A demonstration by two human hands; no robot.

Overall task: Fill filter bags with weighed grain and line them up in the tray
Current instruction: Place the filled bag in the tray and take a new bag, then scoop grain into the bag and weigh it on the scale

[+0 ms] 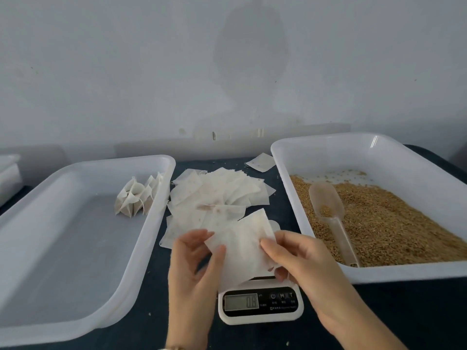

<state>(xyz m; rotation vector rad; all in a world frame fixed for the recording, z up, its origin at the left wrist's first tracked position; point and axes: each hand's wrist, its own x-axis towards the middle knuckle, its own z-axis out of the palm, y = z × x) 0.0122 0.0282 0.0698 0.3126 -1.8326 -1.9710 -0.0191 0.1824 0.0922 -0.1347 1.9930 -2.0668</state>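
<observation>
An empty white filter bag (242,246) is held above the small digital scale (260,303), whose display shows a reading. My left hand (194,269) pinches the bag's left edge and my right hand (303,263) pinches its right edge. Behind them lies a loose pile of empty filter bags (214,198) on the dark table. The left tray (32,274) holds several filled bags (137,197) standing in a row at its far right corner. The right tray (326,152) holds grain (394,223) with a clear plastic scoop (331,213) lying in it.
One stray filter bag (260,161) lies at the back between the trays. Another white container (8,173) sits at the far left edge. A pale wall rises right behind the table. The scale's platform is mostly hidden by the held bag.
</observation>
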